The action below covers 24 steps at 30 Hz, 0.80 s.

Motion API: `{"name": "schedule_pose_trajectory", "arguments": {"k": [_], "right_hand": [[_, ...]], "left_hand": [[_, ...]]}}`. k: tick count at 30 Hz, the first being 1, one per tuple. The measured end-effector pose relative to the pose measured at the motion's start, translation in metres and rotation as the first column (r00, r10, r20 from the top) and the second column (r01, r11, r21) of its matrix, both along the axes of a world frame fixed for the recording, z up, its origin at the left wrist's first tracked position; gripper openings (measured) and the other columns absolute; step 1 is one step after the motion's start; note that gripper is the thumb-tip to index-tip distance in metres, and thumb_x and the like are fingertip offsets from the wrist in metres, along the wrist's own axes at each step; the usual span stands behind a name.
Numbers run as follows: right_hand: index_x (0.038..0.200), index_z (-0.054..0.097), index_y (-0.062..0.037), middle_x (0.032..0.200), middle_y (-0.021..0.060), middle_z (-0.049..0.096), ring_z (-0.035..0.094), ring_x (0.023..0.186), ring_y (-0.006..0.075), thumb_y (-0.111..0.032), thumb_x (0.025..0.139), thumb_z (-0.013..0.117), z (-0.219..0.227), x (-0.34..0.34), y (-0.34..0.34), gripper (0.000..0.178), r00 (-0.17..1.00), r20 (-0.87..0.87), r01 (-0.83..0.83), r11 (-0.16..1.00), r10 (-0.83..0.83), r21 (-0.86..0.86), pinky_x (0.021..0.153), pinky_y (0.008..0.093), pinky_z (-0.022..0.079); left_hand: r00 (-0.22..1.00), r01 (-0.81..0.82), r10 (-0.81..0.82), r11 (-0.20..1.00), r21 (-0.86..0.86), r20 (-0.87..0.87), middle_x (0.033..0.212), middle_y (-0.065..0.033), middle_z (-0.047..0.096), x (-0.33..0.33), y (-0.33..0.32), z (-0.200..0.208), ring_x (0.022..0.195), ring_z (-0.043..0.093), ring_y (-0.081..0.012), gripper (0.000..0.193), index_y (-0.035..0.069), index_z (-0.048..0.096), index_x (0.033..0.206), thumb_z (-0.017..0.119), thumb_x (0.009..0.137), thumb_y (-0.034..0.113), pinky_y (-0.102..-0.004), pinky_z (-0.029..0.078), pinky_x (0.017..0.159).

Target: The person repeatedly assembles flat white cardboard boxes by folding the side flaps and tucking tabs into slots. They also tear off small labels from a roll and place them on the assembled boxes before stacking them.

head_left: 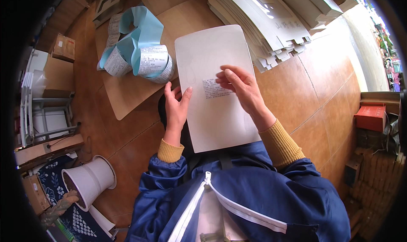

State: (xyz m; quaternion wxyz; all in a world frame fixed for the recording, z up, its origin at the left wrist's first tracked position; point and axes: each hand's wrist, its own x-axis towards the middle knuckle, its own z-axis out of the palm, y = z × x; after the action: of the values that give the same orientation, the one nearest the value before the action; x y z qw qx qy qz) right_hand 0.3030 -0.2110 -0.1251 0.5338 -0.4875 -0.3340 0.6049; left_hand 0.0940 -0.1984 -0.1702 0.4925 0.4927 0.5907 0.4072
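A flat white cardboard sheet or flattened box (212, 127) with rounded top corners lies over my lap. Near its middle is a small label (210, 90) with dark print, partly covered by my right hand (239, 87). That hand is over the label with its fingers loosely bent, and no object shows in it. At the sheet's left edge is my left hand (174, 106), its thumb over the edge and its fingers spread outside it. Just beyond the left hand, rolls of printed labels (153, 60) on pale blue backing strip (148, 25) rest on a brown board (123, 102).
A stack of flat white cartons (254, 21) stands at the far right. On the left are a white bin (91, 180), a grey metal frame (46, 114) and a cardboard box (63, 47). A red box (370, 117) sits at the right over brown floor tiles (309, 97).
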Motion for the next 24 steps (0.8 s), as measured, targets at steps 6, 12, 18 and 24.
{"name": "schedule_pose_trajectory", "arguments": {"k": [6,12,18,24], "right_hand": [[0.134,0.046,0.0042,0.133,0.0204,0.054,0.054,0.123,0.0299,-0.027,0.101,0.044,-0.005,0.0,0.022,0.045,0.875,-0.474,0.025,0.986,-0.1,-0.163,0.108,0.0421,0.04],[0.133,0.049,0.0029,0.128,0.015,0.058,0.057,0.119,0.025,-0.012,0.098,0.052,-0.011,0.022,0.006,0.038,0.885,-0.452,-0.141,0.99,0.116,-0.022,0.1,0.0339,0.047],[0.139,0.045,-0.0057,0.124,0.0102,0.06,0.056,0.116,0.0188,-0.017,0.088,0.071,0.02,0.071,-0.034,0.058,0.888,0.418,0.051,0.945,-0.191,0.324,0.098,0.0339,0.045],[0.15,0.024,-0.0038,0.141,0.0191,0.044,0.044,0.13,0.0272,-0.029,0.074,0.083,0.053,0.09,-0.083,0.099,0.983,-0.12,0.154,0.981,-0.14,0.115,0.107,0.0421,0.036]], "left_hand": [[0.961,0.077,-0.033,0.986,-0.151,0.274,0.107,-0.0148,0.061,-0.006,0.001,-0.014,0.093,0.058,-0.0148,0.067,-0.006,0.031,0.137,0.064,0.094,0.032,-0.0283,0.048,0.081],[0.908,0.085,-0.014,0.985,-0.152,0.418,0.108,-0.0141,0.062,0.0,0.0,-0.011,0.093,0.06,-0.0149,0.055,-0.005,0.035,0.135,0.061,0.096,0.024,-0.0282,0.049,0.081],[0.922,0.106,-0.129,0.991,0.083,0.365,0.126,-0.0157,0.054,-0.008,0.0,0.041,0.111,0.054,-0.0199,0.053,-0.004,0.031,0.141,0.055,0.099,0.019,-0.0327,0.043,0.097],[0.832,0.067,-0.201,0.962,0.265,0.518,0.137,-0.0118,0.047,0.017,0.036,0.101,0.12,0.051,-0.0217,0.052,0.002,0.031,0.145,0.045,0.102,0.03,-0.0342,0.045,0.099]]}}
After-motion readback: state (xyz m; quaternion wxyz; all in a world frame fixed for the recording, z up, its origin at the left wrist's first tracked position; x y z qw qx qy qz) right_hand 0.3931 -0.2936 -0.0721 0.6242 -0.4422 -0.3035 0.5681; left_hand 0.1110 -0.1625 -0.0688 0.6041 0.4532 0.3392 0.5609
